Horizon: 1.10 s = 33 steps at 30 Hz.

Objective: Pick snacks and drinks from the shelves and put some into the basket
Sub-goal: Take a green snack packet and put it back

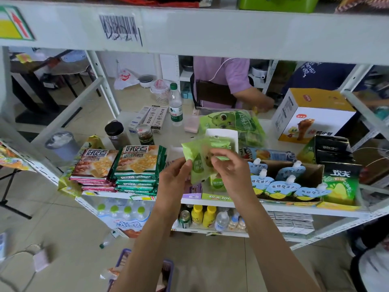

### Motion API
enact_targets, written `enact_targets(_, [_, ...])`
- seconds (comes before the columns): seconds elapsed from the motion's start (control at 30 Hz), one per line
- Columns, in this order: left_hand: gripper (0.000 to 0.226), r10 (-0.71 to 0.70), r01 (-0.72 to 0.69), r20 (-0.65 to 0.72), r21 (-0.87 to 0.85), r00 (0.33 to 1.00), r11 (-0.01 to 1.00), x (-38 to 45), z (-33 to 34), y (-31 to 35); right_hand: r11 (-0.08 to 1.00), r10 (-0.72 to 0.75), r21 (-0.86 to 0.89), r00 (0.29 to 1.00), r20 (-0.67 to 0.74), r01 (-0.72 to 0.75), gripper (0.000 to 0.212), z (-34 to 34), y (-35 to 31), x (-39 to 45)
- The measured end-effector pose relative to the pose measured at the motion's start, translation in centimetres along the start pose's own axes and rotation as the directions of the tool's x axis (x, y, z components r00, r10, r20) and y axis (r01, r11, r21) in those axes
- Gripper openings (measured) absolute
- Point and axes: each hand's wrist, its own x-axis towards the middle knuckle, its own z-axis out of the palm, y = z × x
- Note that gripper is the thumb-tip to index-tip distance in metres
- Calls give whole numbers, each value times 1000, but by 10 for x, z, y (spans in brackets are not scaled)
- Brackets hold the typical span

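You are holding a green snack packet (pixel 200 159) above the shelf (pixel 221 202), left hand (pixel 174 178) and right hand (pixel 229 167) both pinching it, fingers clamped. The basket (pixel 168 268) is lying near, directly below your forearms; cracker packs (pixel 136 165) are standing left.

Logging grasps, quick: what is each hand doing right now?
Left hand: pinches the left edge of the green snack packet.
Right hand: fingers curled on the same packet, holding its right side.
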Motion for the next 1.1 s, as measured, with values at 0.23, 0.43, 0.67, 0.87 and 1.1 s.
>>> enact_targets(0.23, [20, -18, 18, -24, -17, 1000, 1000, 3, -10, 3, 969, 195, 161, 980, -30, -188, 7, -2, -3, 0])
enact_targets(0.43, [24, -35, 35, 12, -40, 999, 999, 5, -17, 2, 941, 230, 257, 973, -12, -219, 7, -1, -8, -1])
enact_targets(0.67, [19, -43, 44, 27, -64, 999, 997, 6, -20, 2, 936, 231, 273, 973, -1, -222, 4, 1, -8, -2])
enact_targets(0.87, [22, -31, 34, 39, -68, 999, 997, 7, -23, 0, 935, 214, 286, 977, 6, -207, 5, 2, -6, -3])
enact_targets(1.1, [6, 29, -27, -72, 25, 997, 999, 10, -19, -6, 999, 36, 0, 989, -145, -36, 21, 9, 5, -4])
